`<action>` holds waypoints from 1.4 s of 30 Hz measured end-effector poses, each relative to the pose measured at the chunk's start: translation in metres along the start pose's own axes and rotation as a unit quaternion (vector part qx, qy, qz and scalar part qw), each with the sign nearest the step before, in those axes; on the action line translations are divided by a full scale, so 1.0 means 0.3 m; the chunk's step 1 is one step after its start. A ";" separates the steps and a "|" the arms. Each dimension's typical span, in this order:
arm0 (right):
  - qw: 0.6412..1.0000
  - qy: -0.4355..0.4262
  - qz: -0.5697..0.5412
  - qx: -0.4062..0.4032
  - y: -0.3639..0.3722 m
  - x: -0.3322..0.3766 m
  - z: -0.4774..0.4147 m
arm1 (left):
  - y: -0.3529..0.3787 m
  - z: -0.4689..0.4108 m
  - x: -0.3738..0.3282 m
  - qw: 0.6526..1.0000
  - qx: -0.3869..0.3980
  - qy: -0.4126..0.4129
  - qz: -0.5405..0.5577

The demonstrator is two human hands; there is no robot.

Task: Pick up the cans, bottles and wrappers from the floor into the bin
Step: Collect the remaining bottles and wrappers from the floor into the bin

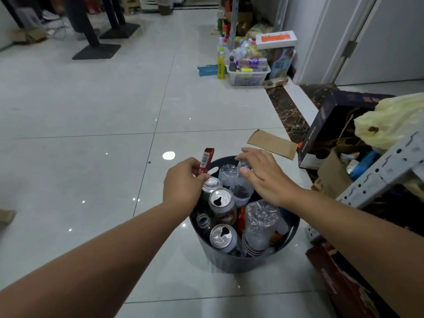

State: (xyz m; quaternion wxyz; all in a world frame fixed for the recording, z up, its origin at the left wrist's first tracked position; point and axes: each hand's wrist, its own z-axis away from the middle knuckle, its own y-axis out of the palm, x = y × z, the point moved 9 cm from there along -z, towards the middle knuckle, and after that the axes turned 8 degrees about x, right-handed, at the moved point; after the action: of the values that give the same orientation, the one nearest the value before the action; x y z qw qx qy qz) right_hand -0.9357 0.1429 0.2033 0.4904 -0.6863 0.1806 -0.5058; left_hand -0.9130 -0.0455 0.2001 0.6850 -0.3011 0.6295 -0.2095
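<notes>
A dark grey round bin [231,262] stands on the tiled floor just in front of me, packed with opened cans [220,200], crushed clear bottles [261,222] and wrappers. My left hand [183,182] hovers over the bin's left rim and pinches a slim red wrapper [205,160] that sticks upward. My right hand [261,173] lies over a clear plastic bottle [242,187] at the bin's far side, fingers spread and lightly curved on it.
A flat brown cardboard piece [273,143] lies on the floor beyond the bin. Boxes, a yellowish bag [394,120] and a metal shelf frame [380,171] crowd the right. A white basket of bottles [249,74] stands far right; black table bases [96,51] far left.
</notes>
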 end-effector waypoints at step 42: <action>0.968 0.197 0.157 -0.007 0.045 0.004 0.664 | 0.035 0.661 -0.109 0.915 0.138 0.239 -0.293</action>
State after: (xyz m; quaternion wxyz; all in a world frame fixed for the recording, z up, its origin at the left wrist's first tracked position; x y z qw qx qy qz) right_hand -0.7584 0.2335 0.1910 0.5131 -0.5397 0.3829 -0.5466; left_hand -0.7219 0.0136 0.2223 0.4567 -0.3158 0.6228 -0.5512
